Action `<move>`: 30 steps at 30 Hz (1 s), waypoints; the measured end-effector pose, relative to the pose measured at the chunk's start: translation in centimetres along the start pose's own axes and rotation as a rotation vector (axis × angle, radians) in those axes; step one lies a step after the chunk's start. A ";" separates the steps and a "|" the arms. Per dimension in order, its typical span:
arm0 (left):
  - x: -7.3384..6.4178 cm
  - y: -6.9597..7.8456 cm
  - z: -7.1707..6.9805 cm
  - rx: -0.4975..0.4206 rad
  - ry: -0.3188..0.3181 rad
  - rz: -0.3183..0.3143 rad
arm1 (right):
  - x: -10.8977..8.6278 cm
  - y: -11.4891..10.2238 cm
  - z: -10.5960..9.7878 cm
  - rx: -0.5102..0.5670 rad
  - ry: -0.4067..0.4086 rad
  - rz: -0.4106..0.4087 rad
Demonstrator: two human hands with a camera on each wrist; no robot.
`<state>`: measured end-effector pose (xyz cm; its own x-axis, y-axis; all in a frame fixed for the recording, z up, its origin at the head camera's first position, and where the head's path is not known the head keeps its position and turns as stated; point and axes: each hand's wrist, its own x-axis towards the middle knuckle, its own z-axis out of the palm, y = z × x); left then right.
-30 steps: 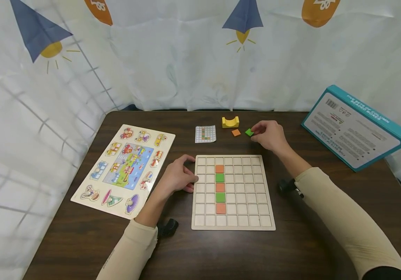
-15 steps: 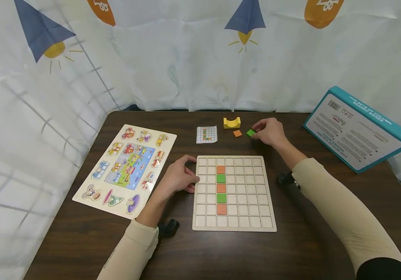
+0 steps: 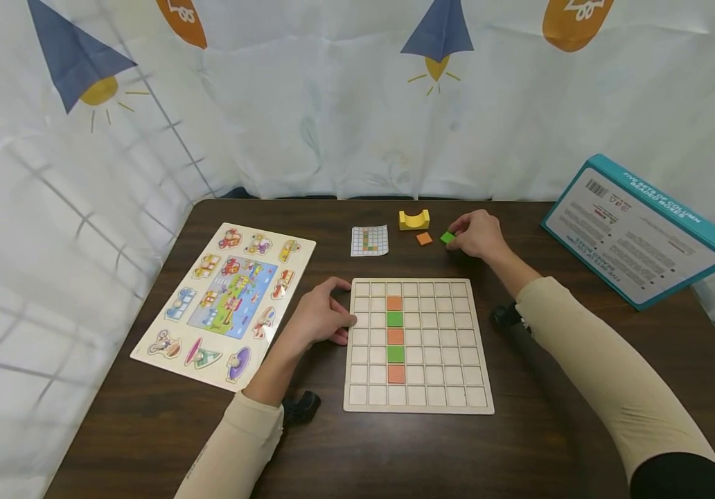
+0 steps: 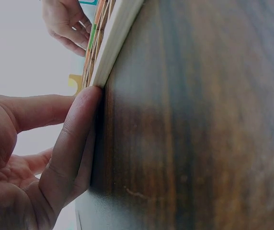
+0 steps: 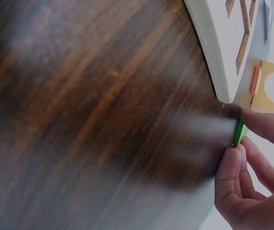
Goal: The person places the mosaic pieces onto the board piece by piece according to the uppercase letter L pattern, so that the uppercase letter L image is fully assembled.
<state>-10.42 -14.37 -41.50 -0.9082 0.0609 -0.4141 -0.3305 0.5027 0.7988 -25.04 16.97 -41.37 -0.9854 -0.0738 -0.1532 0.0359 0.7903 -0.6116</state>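
In the head view, a wooden grid board (image 3: 432,346) lies on the table, with orange and green square tiles in one column. My left hand (image 3: 321,313) rests at the board's left edge, thumb and a fingertip against its side. The left wrist view shows those fingers (image 4: 72,132) up close at the board's edge (image 4: 118,38). Behind the board, my right hand (image 3: 477,234) pinches a green tile (image 3: 447,237) lying on the table. In the right wrist view, that green tile (image 5: 238,132) sits between thumb and fingers. A loose orange tile (image 3: 424,238) lies just left of it.
A yellow arched block (image 3: 414,220) and a small pattern card (image 3: 370,241) lie behind the board. To the left is a picture puzzle board (image 3: 167,326). A teal box (image 3: 638,235) leans at the right. A white printed curtain (image 3: 345,104) hangs behind the table.
Both hands have stayed at the same places, the right at the green tile and the left at the board's edge. The right forearm has shifted slightly left.
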 end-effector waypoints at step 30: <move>0.0 -0.1 0.0 0.002 -0.006 0.003 | -0.9 -0.5 -0.7 0.035 -0.061 0.015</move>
<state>-10.40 -14.45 -41.59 -0.9077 0.0672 -0.4143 -0.3273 0.5044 0.7990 -24.29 17.07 -40.39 -0.9729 -0.0999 -0.2087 0.0572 0.7702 -0.6353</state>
